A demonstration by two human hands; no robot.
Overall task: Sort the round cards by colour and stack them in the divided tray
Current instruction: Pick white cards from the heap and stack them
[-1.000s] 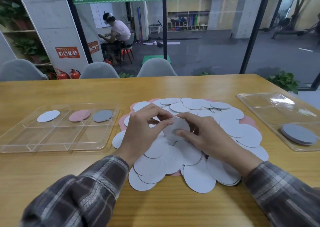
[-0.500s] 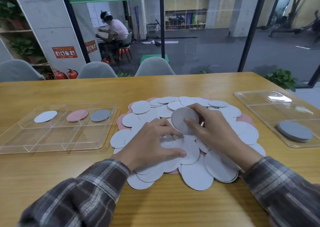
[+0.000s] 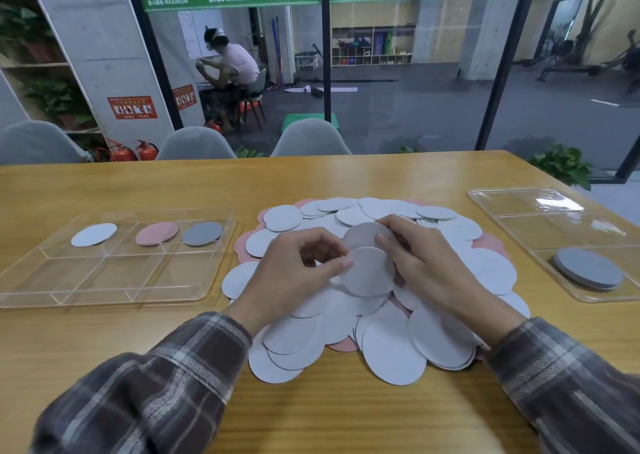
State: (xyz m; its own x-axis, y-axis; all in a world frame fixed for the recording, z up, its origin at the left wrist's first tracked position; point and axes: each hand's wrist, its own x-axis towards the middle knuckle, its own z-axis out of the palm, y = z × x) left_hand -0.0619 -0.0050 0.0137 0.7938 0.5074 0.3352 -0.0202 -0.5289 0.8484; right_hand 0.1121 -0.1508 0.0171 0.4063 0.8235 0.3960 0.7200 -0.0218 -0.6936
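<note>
Pinching a pale card (image 3: 369, 275) above the pile (image 3: 391, 353), the left hand (image 3: 294, 275) crowds the grey card (image 3: 362, 235) the right hand (image 3: 427, 271) grips; stuck-together cards could land miscoloured in the tray (image 3: 86, 278) at 9 o'clock.

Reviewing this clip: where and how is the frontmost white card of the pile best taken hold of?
Likely its near rim, approached from the person's side. The front card lies flat and thin, its near half on bare table, while a neighbouring card overlaps its right edge. Lift that rim, then pinch it.
</note>
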